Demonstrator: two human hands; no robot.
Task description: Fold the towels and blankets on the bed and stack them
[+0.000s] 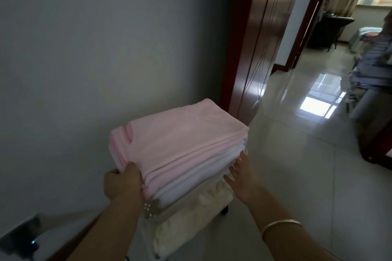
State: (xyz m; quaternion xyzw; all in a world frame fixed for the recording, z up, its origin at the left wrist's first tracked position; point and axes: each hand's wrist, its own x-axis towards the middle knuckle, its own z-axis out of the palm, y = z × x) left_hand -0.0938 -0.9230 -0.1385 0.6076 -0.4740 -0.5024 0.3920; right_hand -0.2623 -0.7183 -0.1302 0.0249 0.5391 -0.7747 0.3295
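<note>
Gripping the near left corner of the stack of folded towels (pixel 180 142), the left hand (pixel 123 182) curls round it. The right hand (pixel 244 176) presses straight fingers against its right side. Beyond are a grey wall (pixel 84 48) left, a red door (pixel 254 48), and a glossy tiled floor (pixel 297 154) right.

Pink towel (pixel 180 133) tops white towel (pixel 203 167) and cream blanket (pixel 186 224).

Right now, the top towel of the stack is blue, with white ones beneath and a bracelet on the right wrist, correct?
Not quite. The head view shows the top towel is pink, not blue. White towels do lie beneath it, and the bracelet is on the right wrist.
</note>
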